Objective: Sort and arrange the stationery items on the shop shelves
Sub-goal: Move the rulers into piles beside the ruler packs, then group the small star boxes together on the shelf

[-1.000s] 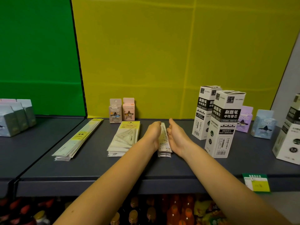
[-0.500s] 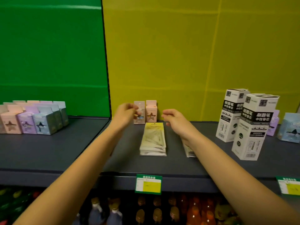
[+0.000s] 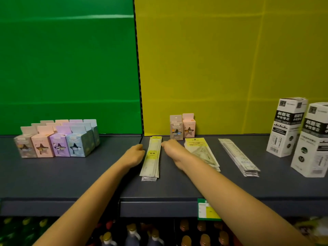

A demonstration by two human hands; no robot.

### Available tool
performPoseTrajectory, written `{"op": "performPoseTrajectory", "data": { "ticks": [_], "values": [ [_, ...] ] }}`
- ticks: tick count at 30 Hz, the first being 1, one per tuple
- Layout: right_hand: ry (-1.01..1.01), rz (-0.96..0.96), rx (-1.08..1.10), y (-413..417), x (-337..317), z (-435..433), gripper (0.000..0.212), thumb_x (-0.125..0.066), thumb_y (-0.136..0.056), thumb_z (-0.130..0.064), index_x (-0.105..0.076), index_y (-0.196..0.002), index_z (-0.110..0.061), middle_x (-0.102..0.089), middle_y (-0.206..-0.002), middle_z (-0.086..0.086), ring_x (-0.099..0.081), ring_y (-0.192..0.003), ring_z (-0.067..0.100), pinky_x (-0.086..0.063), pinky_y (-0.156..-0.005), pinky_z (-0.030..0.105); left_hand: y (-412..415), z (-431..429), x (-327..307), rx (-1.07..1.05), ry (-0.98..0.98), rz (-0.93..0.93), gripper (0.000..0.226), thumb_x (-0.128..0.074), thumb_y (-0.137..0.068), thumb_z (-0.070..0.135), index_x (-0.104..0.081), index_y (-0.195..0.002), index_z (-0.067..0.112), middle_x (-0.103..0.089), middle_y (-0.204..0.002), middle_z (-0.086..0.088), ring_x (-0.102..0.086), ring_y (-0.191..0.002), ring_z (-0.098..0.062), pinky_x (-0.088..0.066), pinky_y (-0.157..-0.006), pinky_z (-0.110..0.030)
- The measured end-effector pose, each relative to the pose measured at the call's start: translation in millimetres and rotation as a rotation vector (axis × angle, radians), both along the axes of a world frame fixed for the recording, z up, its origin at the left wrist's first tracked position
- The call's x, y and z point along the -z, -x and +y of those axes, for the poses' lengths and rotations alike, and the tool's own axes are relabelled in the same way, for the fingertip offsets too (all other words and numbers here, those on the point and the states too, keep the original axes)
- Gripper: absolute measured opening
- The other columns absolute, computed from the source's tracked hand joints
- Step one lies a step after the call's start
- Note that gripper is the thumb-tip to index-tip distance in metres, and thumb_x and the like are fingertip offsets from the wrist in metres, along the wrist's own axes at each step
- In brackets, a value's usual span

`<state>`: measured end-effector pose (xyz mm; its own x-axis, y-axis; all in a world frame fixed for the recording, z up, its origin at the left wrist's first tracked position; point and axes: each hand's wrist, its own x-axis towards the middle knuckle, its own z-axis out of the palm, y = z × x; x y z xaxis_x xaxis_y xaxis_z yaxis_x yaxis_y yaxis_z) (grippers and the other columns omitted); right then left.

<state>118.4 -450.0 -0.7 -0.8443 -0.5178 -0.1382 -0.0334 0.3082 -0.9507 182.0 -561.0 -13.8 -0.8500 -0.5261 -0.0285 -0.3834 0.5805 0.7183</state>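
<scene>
A stack of long ruler packs (image 3: 152, 157) with yellow labels lies on the dark shelf (image 3: 88, 178), just right of the joint between two shelf boards. My left hand (image 3: 135, 155) rests against the stack's left edge, and my right hand (image 3: 172, 148) sits at its upper right edge with the fingers reaching toward it. Neither hand grips anything. Right of my right arm lie a pile of set-square packs (image 3: 199, 148) and a second ruler stack (image 3: 238, 158).
Two small star boxes (image 3: 182, 126) stand at the yellow back wall. A block of several pastel star boxes (image 3: 56, 139) fills the left shelf. Two tall white-and-black refill boxes (image 3: 287, 126) stand at the right. A green price tag (image 3: 207, 210) hangs on the shelf edge above bottles.
My hands left the right ruler stack, passed near the two small boxes at the back, and came down on either side of the left ruler stack. The view shifted left.
</scene>
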Motion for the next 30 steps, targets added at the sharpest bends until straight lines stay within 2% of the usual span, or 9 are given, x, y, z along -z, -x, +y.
{"op": "performPoseTrajectory", "data": {
  "ticks": [3, 7, 10, 14, 17, 20, 22, 26, 30],
  "values": [
    [-0.029, -0.031, 0.045, -4.6, 2.6, -10.5, 0.052, -0.035, -0.094, -0.025, -0.025, -0.142, -0.005, -0.043, -0.139, 0.017, -0.045, -0.123, 0.033, -0.039, -0.104, 0.039, -2.3, 6.0, 3.4, 0.034, 0.018, 0.017, 0.029, -0.031, -0.097, 0.013, -0.035, -0.072, 0.027, -0.047, -0.136, -0.022, -0.046, -0.121, -0.030, -0.024, -0.081, -0.024],
    [-0.046, -0.021, 0.064, -9.7, 3.2, -17.5, 0.050, -0.030, -0.098, -0.021, -0.019, -0.143, -0.005, -0.033, -0.148, 0.013, -0.035, -0.132, 0.028, -0.032, -0.093, 0.028, -2.9, 10.1, 6.1, 0.106, -0.004, 0.066, 0.036, -0.027, -0.099, 0.016, -0.030, -0.066, 0.031, -0.050, -0.125, -0.024, -0.044, -0.101, -0.020, -0.028, -0.079, -0.026],
    [0.018, -0.038, 0.067, -11.4, 8.6, -19.6, 0.050, -0.034, -0.096, -0.025, -0.027, -0.142, -0.006, -0.034, -0.148, 0.012, -0.035, -0.133, 0.027, -0.030, -0.104, 0.034, -9.2, 9.2, 2.3, 0.144, -0.084, 0.102, 0.027, -0.029, -0.099, 0.015, -0.056, -0.098, 0.019, -0.049, -0.129, -0.017, -0.043, -0.099, -0.016, -0.031, -0.080, -0.024],
    [0.200, -0.177, 0.094, -17.8, 14.1, -6.8, 0.042, -0.033, -0.098, -0.021, -0.037, -0.137, -0.006, -0.040, -0.145, 0.013, -0.036, -0.135, 0.025, -0.028, -0.109, 0.033, -20.5, 8.3, 3.2, 0.168, -0.368, 0.170, 0.034, -0.033, -0.098, 0.009, -0.044, -0.130, 0.007, -0.041, -0.122, 0.007, -0.046, -0.110, -0.009, -0.037, -0.087, -0.017],
    [0.332, -0.210, 0.096, -29.5, 19.0, 0.7, 0.041, -0.030, -0.099, -0.014, -0.035, -0.139, -0.004, -0.040, -0.145, 0.016, -0.038, -0.135, 0.025, -0.033, -0.102, 0.028, -25.4, 11.9, 7.9, 0.158, -0.603, 0.211, 0.040, -0.036, -0.097, 0.008, -0.035, -0.136, -0.001, -0.051, -0.133, -0.012, -0.048, -0.126, -0.028, -0.037, -0.100, -0.032],
    [0.389, -0.250, 0.084, -38.8, 27.2, -4.6, 0.041, -0.031, -0.100, -0.018, -0.036, -0.138, -0.005, -0.050, -0.133, 0.016, -0.044, -0.130, 0.026, -0.042, -0.087, 0.026, -26.9, 15.8, 13.4, 0.159, -0.778, 0.303, 0.029, -0.035, -0.097, 0.012, -0.051, -0.121, 0.006, -0.063, -0.110, -0.013, -0.060, -0.099, -0.025, -0.047, -0.087, -0.034],
    [0.433, -0.268, 0.090, -38.3, 36.3, -14.9, 0.042, -0.032, -0.099, -0.026, -0.040, -0.135, -0.007, -0.058, -0.122, 0.011, -0.056, -0.118, 0.028, -0.049, -0.092, 0.034, -27.0, 19.7, 15.9, 0.192, -0.879, 0.327, 0.023, -0.034, -0.097, 0.015, -0.055, -0.107, 0.018, -0.063, -0.095, -0.003, -0.060, -0.087, -0.017, -0.048, -0.074, -0.028],
    [0.464, -0.296, 0.070, -37.4, 39.7, -18.6, 0.050, -0.034, -0.095, -0.037, -0.034, -0.141, -0.017, -0.057, -0.130, 0.012, -0.060, -0.112, 0.027, -0.050, -0.094, 0.042, -24.1, 22.8, 21.1, 0.210, -0.928, 0.335, 0.045, -0.038, -0.096, 0.023, -0.030, -0.141, 0.023, -0.054, -0.130, 0.000, -0.055, -0.106, -0.017, -0.043, -0.087, -0.032],
    [0.381, -0.182, 0.041, -22.3, 21.4, -4.2, 0.056, -0.038, -0.097, -0.029, -0.018, -0.148, -0.012, -0.025, -0.154, 0.004, -0.026, -0.141, 0.019, -0.027, -0.108, 0.030, -12.6, 12.8, 12.7, 0.232, -0.790, 0.267, 0.057, -0.046, -0.090, 0.035, -0.031, -0.143, 0.021, -0.041, -0.146, -0.001, -0.042, -0.129, -0.019, -0.034, -0.103, -0.035]
  ]
}}
